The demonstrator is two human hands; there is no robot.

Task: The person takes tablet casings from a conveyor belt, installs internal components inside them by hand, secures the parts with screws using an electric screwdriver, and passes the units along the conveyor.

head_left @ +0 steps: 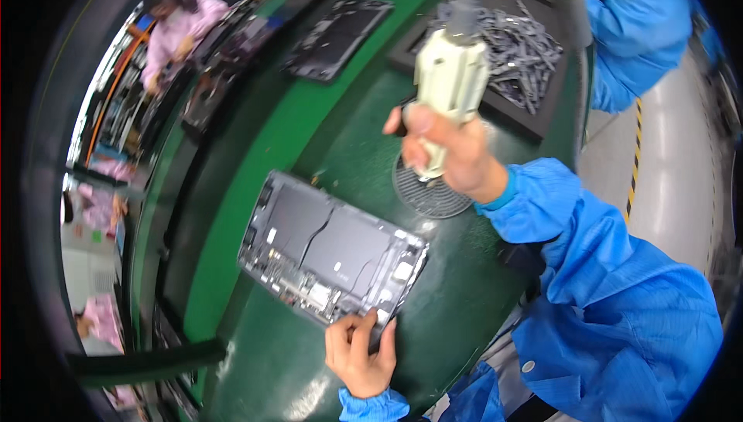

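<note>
On the green bench lies an opened tablet (333,240), a dark flat casing with its battery area, circuit board and small parts showing. My left hand (360,352) grips its near right corner, with thumb and fingers on the edge. Above the bench my right hand (457,147) is wrapped round a cream-coloured handheld tool (450,74). A grey corrugated hose (467,4) runs from the top of this tool. Its narrow lower end points down over a round dark grille (433,194), beyond the tablet's far right corner. The tool and right hand are slightly blurred.
A dark tray (534,116) of piled grey strip-like parts stands at the far right. Another opened device (338,39) lies on the bright green strip at the back. A person in blue (638,31) sits beyond the tray; people in pink work at the left.
</note>
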